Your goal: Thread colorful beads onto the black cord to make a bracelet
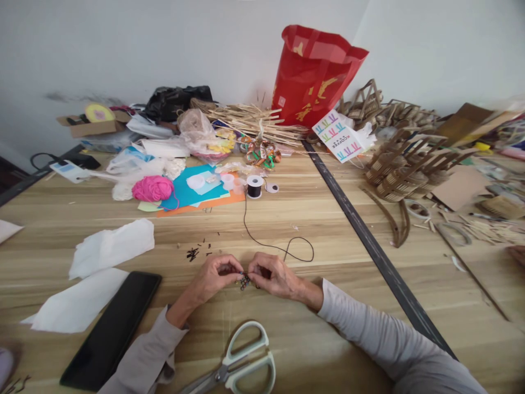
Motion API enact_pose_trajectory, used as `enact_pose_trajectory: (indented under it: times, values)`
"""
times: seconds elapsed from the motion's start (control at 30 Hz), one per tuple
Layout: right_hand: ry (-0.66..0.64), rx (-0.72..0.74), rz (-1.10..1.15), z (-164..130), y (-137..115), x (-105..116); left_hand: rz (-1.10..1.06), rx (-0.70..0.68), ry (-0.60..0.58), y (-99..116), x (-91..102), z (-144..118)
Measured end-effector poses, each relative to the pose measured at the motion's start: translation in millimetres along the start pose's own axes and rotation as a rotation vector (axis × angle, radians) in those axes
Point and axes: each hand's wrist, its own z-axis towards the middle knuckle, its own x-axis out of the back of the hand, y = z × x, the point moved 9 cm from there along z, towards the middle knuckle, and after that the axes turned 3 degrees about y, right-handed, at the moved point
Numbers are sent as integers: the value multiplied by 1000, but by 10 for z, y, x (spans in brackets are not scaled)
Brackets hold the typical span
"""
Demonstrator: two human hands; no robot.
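Note:
My left hand and my right hand meet over the wooden table, fingertips pinched together on a small beaded piece of dark and coloured beads. A thin black cord runs from the beaded piece in a loop up to a small spool of black cord. A few tiny dark beads lie scattered just beyond my left hand. Both forearms, in grey sleeves, rest on the table.
Pale green scissors lie near the front edge, a black phone and white paper sheets to the left. Pink yarn, coloured paper, bags, a red bag and wooden-stick models crowd the back and right.

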Motion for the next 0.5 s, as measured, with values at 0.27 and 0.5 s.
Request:
enact_pose_trajectory:
  times: [0.27, 0.5]
  values:
    - [-4, 0, 6, -6, 18, -12, 19, -11, -2, 5, 0, -4]
    - [-3, 3, 2, 2, 3, -8, 10, -17, 9, 23, 2, -3]
